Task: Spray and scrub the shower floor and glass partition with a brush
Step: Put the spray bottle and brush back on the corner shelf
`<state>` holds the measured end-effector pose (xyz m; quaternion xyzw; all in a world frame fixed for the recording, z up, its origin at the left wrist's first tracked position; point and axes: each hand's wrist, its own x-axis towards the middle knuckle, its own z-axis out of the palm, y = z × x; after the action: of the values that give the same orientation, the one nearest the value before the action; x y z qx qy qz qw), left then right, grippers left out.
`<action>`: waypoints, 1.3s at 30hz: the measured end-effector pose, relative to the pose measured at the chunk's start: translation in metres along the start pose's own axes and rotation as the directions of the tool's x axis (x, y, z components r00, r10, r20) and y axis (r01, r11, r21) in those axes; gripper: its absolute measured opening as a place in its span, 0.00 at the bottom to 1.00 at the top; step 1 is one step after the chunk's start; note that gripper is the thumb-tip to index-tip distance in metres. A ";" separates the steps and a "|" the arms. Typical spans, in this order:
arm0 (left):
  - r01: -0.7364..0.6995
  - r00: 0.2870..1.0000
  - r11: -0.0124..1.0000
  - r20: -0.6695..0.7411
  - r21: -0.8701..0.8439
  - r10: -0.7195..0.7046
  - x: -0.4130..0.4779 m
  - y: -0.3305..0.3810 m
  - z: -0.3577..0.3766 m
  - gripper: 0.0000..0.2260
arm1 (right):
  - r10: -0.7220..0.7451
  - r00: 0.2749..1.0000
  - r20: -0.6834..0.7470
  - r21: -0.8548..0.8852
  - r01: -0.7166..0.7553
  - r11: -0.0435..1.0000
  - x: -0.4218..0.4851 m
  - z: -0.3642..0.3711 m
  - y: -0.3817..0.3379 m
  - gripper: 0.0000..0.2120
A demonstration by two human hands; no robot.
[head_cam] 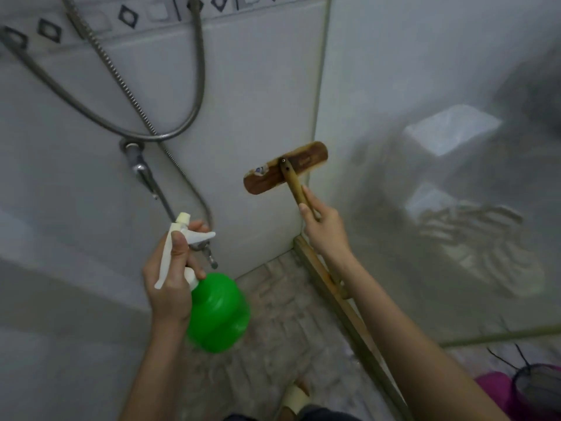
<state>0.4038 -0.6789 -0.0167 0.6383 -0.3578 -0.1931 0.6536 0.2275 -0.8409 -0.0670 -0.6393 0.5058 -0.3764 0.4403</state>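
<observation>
Head: two hands [170, 278] [324, 229], one brush [285, 168], one bottle [217, 311]

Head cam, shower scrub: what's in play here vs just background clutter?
In use:
green spray bottle, gripped by left hand
wooden brush, handle held by right hand
glass partition
shower floor

Idle:
shower hose
wall tap
pink item
dark mesh basket

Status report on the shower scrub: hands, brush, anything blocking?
Left hand grips green spray bottle. Right hand holds wooden brush handle, head at wall corner beside glass partition. Shower hose hangs left, not blocking.
</observation>
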 end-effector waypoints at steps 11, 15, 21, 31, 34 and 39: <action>0.061 0.840 0.982 -0.541 0.180 0.046 -0.145 0.016 -0.132 0.16 | 0.004 0.885 0.466 0.061 -0.037 0.997 -0.097 0.132 -0.004 0.18; 0.126 0.685 0.969 -0.725 0.213 0.071 -0.240 0.038 -0.159 0.17 | 0.025 0.763 0.646 0.031 -0.058 0.998 -0.177 0.148 -0.007 0.18; 0.185 0.425 0.956 -0.896 0.226 0.130 -0.400 0.074 -0.160 0.14 | -0.070 0.503 0.861 0.060 0.036 0.998 -0.309 0.120 -0.014 0.20; 0.328 -0.035 0.920 -0.970 0.217 0.241 -0.609 0.155 -0.113 0.15 | -0.106 0.004 0.994 0.104 0.160 0.982 -0.489 0.052 -0.003 0.21; 0.309 -0.187 0.917 -0.929 0.252 0.319 -0.649 0.177 -0.106 0.16 | -0.114 -0.169 0.979 0.150 0.221 0.964 -0.528 0.049 0.006 0.21; 0.264 -0.409 0.934 -0.849 0.241 0.334 -0.705 0.198 -0.111 0.22 | -0.068 -0.448 0.892 0.248 0.356 0.901 -0.592 0.061 0.028 0.22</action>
<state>-0.0292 -0.0799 0.0279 0.5940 0.3081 0.5224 0.5286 0.1539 -0.2536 -0.1345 -0.7840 -0.1995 0.2867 0.5132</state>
